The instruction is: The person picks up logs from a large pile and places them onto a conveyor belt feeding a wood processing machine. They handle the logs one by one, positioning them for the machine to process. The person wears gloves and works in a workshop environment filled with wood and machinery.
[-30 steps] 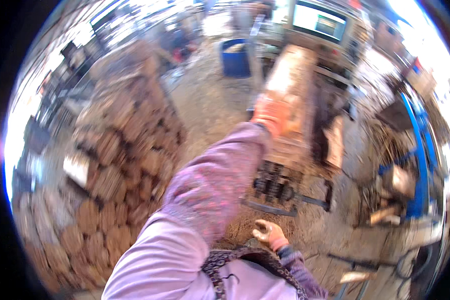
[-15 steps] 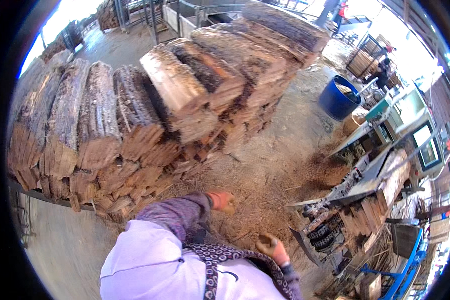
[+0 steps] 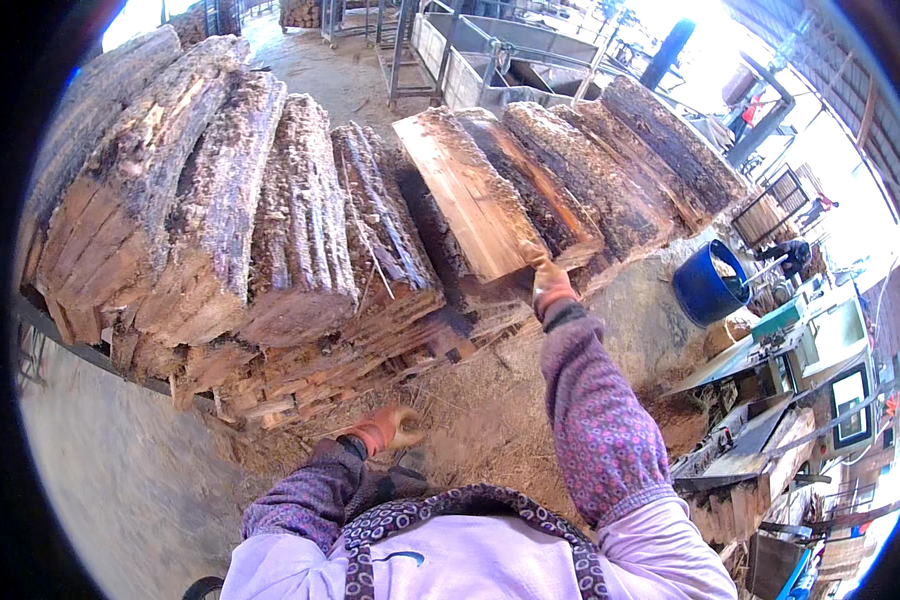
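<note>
My right hand (image 3: 553, 283), in an orange glove with tan fingers, reaches forward to the near end of a pale-faced wooden slab (image 3: 470, 205) on top of the stack. Its fingers close over the slab's near right corner; the thumb is hard to see. To the right of this slab lies a darker slab (image 3: 535, 190) with an orange-brown streak. My left hand (image 3: 388, 431), gloved alike, hangs low before the stack with its fingers loosely curved and apart, holding nothing.
Several rough bark-covered slabs (image 3: 300, 220) lie on the left of the stack. To the right stand a blue barrel (image 3: 705, 285) and a machine with a screen (image 3: 850, 405). Sawdust covers the floor (image 3: 490, 420). Metal bins (image 3: 470, 60) stand behind the stack.
My view has turned toward the stack, and I am nearer to it. My right hand has gone from low by my body up to the pale slab's end. My left hand stays low.
</note>
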Demonstrator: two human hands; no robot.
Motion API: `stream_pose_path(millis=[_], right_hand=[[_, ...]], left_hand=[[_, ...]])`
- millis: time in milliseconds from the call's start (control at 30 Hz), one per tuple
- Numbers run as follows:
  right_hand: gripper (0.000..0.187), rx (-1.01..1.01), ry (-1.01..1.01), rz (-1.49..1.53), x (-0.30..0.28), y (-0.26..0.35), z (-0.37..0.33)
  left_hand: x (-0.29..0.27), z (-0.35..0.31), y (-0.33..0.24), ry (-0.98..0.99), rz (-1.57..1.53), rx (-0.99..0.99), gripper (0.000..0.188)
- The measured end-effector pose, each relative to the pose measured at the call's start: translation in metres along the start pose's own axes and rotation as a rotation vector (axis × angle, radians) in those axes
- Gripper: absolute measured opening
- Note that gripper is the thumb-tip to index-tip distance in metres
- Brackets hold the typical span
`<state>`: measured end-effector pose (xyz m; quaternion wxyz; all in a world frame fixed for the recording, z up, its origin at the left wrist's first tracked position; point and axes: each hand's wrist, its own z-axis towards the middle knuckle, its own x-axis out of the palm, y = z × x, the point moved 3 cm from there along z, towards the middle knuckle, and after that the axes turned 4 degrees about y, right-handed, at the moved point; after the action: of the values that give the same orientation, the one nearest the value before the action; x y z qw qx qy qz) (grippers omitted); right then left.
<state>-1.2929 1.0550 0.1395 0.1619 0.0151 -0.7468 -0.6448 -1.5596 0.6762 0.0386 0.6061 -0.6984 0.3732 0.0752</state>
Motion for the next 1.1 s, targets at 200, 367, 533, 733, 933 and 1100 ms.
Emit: stream_pose_path(millis=[200,367,533,733,933,1100], right_hand=[[0.054,0.252,0.058,0.141,0.067,0.036,-0.128],[0.067,0.352,0.114,0.384,0.057,0.047,-0.281],[0.077,0.572,-0.036,0.76,0.033,0.002,-0.364],[0.068,0.624,0.269,0.687,0.008,-0.029,-0.391],[0.064,0.287,0.361,-0.053,0.021,0.119,-0.261],[0.052,0.202,0.198,-0.286,0.019,0.104,-0.25]], left_hand=[[-0.025,0.033,-0.057,0.074,-1.322,-0.037,0.066],[-0.014,0.116,-0.11,0.456,-1.907,0.458,0.074],[0.038,0.223,-0.076,-0.322,-1.806,0.099,0.069],[-0.013,0.206,-0.125,0.313,-2.049,0.792,0.065],[-0.024,0.185,-0.117,-0.017,-1.377,0.505,0.053],[0.055,0.189,-0.067,0.212,-1.443,0.375,0.054]])
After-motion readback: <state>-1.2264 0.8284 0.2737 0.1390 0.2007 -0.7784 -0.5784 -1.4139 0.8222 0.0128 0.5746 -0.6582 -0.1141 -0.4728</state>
